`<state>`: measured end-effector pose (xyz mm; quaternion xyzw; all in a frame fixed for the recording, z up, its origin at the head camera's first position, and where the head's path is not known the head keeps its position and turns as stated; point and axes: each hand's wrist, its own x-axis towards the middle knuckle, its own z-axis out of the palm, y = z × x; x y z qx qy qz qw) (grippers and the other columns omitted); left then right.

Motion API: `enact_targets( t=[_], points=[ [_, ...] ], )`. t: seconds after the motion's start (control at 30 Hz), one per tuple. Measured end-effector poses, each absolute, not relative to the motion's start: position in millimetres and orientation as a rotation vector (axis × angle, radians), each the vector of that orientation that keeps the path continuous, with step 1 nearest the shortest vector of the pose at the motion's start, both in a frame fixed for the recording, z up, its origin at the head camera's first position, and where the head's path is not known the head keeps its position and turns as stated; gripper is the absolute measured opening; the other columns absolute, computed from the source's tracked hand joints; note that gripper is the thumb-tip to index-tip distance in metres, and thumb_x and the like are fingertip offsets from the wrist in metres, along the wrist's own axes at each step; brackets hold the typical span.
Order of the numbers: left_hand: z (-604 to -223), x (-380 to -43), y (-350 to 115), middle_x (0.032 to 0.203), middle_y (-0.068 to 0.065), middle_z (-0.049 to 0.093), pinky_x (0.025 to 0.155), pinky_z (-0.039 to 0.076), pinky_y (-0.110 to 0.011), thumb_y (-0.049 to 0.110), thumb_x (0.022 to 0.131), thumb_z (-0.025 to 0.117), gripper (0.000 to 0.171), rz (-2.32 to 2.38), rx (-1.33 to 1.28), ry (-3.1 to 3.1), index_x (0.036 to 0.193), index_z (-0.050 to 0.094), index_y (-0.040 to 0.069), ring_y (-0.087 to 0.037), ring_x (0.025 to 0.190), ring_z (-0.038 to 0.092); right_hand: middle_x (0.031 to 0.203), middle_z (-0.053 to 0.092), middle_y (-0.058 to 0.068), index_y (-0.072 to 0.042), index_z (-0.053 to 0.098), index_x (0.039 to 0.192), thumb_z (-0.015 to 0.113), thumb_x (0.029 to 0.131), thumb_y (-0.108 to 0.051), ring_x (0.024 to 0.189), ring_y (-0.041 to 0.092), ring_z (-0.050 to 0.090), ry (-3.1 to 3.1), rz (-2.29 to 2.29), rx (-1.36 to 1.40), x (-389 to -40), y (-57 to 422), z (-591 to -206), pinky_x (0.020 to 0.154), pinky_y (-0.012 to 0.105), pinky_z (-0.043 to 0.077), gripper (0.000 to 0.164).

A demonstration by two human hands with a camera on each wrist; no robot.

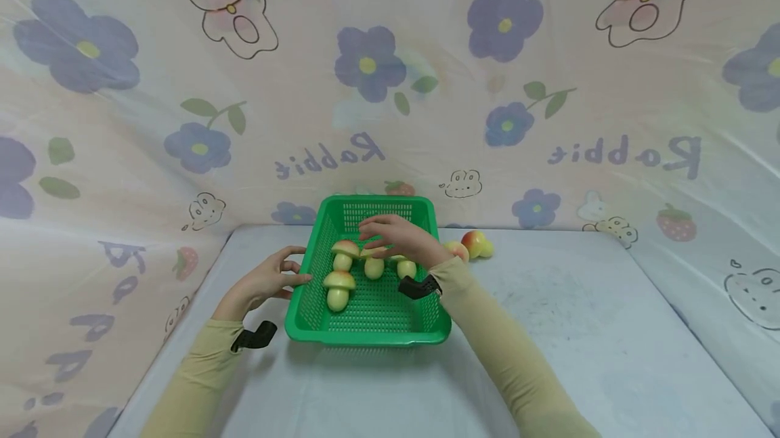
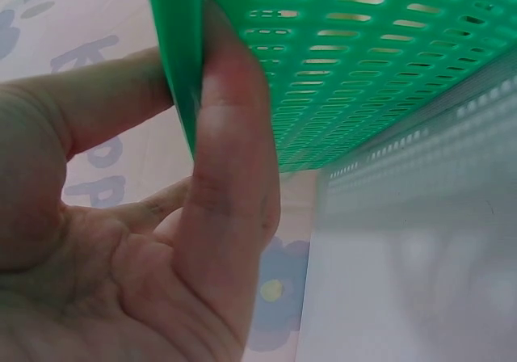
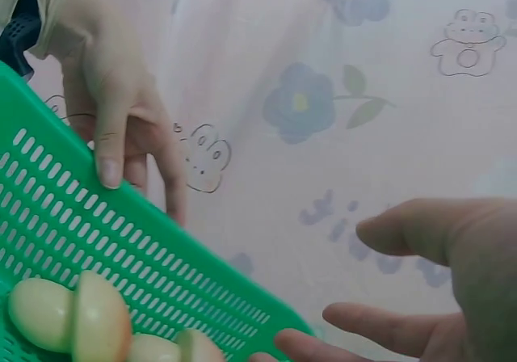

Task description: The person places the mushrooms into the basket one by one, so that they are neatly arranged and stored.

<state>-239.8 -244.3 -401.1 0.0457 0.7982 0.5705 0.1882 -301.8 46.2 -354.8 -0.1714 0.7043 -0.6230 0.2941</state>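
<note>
A green plastic basket (image 1: 369, 339) with slotted walls stands on the table. My left hand (image 1: 268, 279) grips its left rim; in the left wrist view the thumb is outside and a finger (image 2: 230, 176) reaches up under the lip. Inside lie several toy mushrooms (image 1: 338, 292), with pale yellow stems and reddish-yellow caps. Over the far half of the basket hovers my right hand (image 1: 399, 235), fingers extended and holding nothing. It partly hides the mushrooms beneath. The right wrist view shows its thumb and fingers spread apart.
Beyond the basket's right wall, more red-and-yellow toy mushrooms (image 1: 478, 244) lie on the white table (image 1: 567, 316), partly behind my right wrist. A cloth (image 1: 420, 126) printed with flowers and rabbits hangs behind the table and along its sides.
</note>
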Motion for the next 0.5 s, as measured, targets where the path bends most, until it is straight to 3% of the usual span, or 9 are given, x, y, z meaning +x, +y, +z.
enact_targets(
  t=[0.23,0.5],
  points=[
    [-401.8,-239.4,-245.7,0.098,-0.016,0.056,0.067,0.057,-0.038,0.012,0.091,0.068,0.072,1.593,0.131,2.26,0.148,0.024,0.007,-0.022,0.08,0.062,0.128,0.056,0.017,-0.007,0.051,0.135,0.054,0.099,-0.025,0.12,0.041,0.049,1.883,-1.714,-0.434,-303.7,58.6,-348.2,0.097,0.05,0.044,0.04],
    [-402.0,-239.7,-245.7,0.1,-0.016,0.057,0.068,0.057,-0.038,0.014,0.091,0.068,0.073,1.582,0.139,2.265,0.148,0.023,0.007,-0.023,0.081,0.063,0.135,0.048,0.024,-0.005,0.046,0.139,0.052,0.1,-0.024,0.123,0.041,0.047,1.874,-1.77,-0.459,-305.5,77.2,-339.1,0.095,0.046,0.046,0.043]
  ],
)
